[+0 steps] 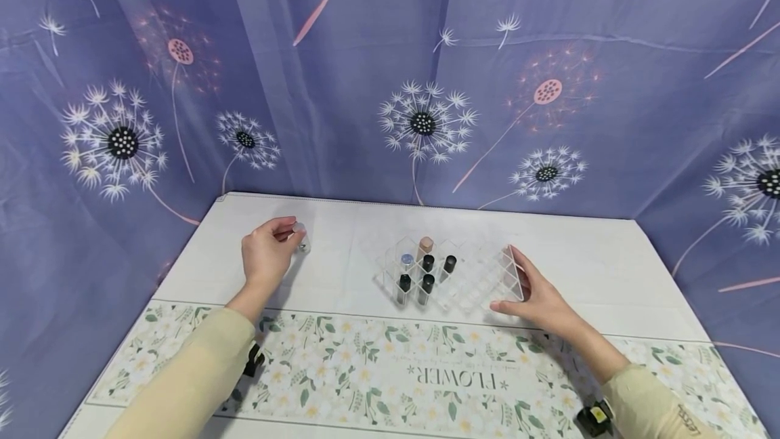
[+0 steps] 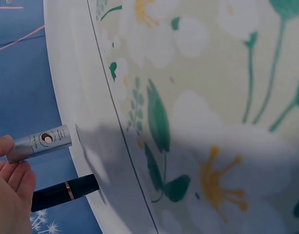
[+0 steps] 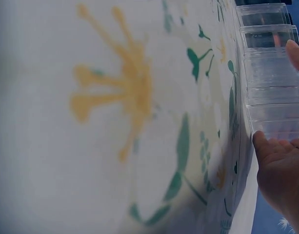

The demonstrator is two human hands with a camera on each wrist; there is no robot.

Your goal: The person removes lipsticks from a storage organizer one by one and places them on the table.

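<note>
My left hand (image 1: 268, 253) pinches a silvery lip balm tube (image 2: 44, 142) with a round printed label, above the white table at the left. Beside that hand in the left wrist view is a black lipstick tube (image 2: 66, 195) with a gold band; its far end is hidden by the fingers, and I cannot tell whether they touch it. A clear lipstick organizer (image 1: 478, 290) with diamond-shaped slots stands at centre right. My right hand (image 1: 542, 300) grips its right end, thumb in front and fingers behind. In its left half stand several black-capped tubes (image 1: 428, 283), a blue-topped one (image 1: 407, 260) and a tan-capped one (image 1: 425, 244).
A floral runner (image 1: 341, 371) lettered FLOWER crosses the front of the white table (image 1: 347, 229). Behind the table hangs a purple dandelion-print curtain (image 1: 341, 87). Small black devices are strapped at both wrists, the right one (image 1: 594, 419) showing yellow.
</note>
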